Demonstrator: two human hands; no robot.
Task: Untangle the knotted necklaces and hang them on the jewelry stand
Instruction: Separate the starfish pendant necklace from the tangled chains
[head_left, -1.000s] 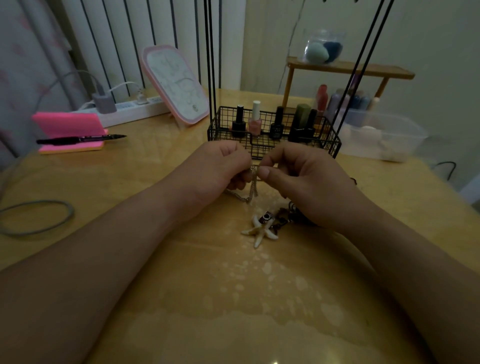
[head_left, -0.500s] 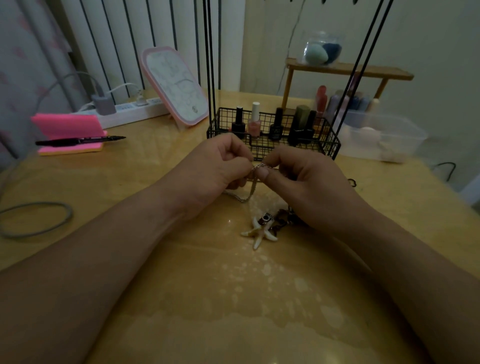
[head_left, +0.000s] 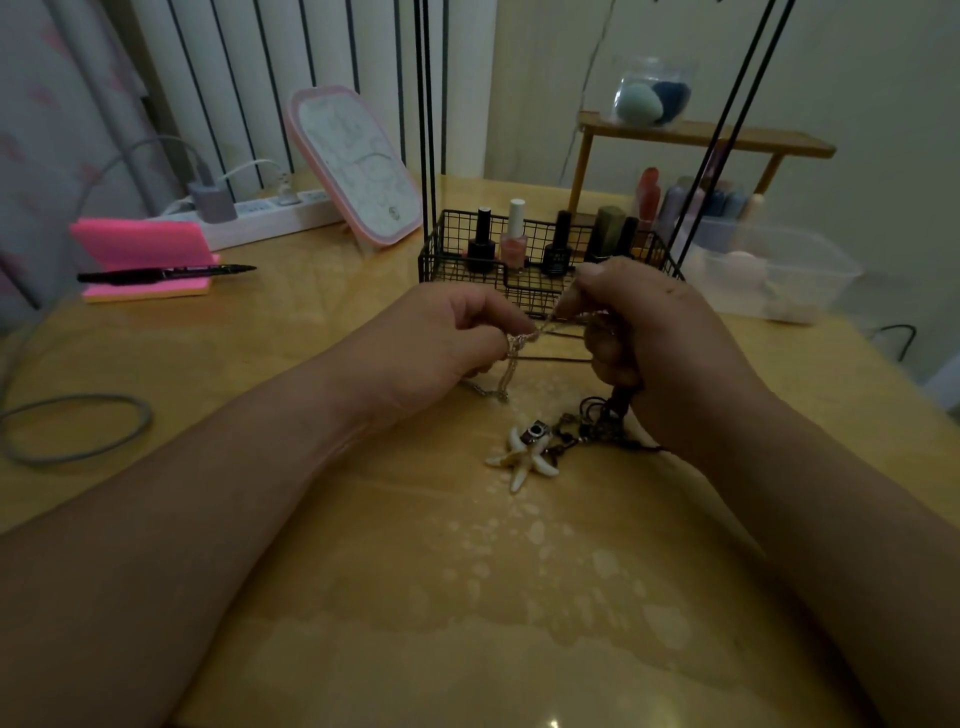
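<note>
- Both hands are raised just above the table, close together, fingers curled.
- Left hand (head_left: 441, 345) pinches a silver chain (head_left: 525, 338) between thumb and forefinger; the other fingers are tucked into the palm.
- Right hand (head_left: 662, 353) pinches the same chain at its fingertips, so a short stretch is pulled taut between the hands. Its lower fingers curl round a dark cord (head_left: 597, 418).
- Below the left hand, the rest of the chain droops in a loop onto the table.
- From the right hand the cord runs down into a small tangle on the table, ending at a pale starfish pendant (head_left: 522, 457) that lies flat, just in front of the hands.
- Just behind the hands stands the jewelry stand (head_left: 432, 265): a black wire basket with thin black rods rising out of view, and nail polish bottles (head_left: 514, 240) upright inside.
- The table (head_left: 363, 597) is glossy yellow wood with pale blotches.
- To the left are pink sticky notes (head_left: 140, 244) with a black pen (head_left: 166, 273) across them, a white power strip (head_left: 270, 214), a grey cable loop (head_left: 78, 431) and a pink-rimmed mirror (head_left: 358, 166) leaning back.
- To the right are a clear plastic box (head_left: 779, 270) and a small wooden shelf (head_left: 706, 140) bearing a jar of sponges (head_left: 649, 96).
- The room is dim, with a plain wall behind.
</note>
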